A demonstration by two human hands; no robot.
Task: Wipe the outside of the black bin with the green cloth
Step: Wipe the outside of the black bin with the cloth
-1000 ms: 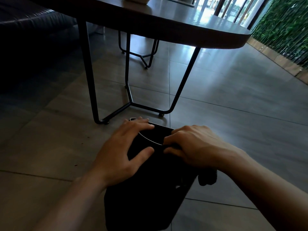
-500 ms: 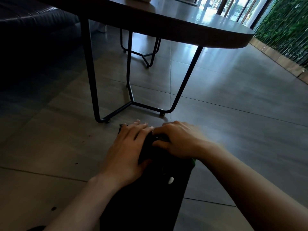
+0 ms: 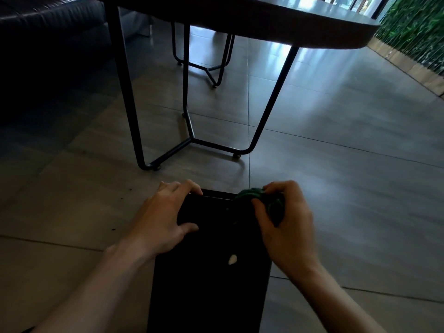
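Your left hand (image 3: 163, 218) gripped the black bin's (image 3: 209, 272) far edge to steady it at six o'clock, while your right hand (image 3: 284, 227) clutched the bunched green cloth (image 3: 249, 194) against its one o'clock corner for wiping.

The bin (image 3: 209, 272) runs off the bottom edge, too dark to make out. Most of the cloth (image 3: 269, 203) is buried in the right hand (image 3: 286, 227). The table (image 3: 276, 22) is cropped up top.

No readable text — the black bin (image 3: 211, 272) bears only a small, blank pale mark.
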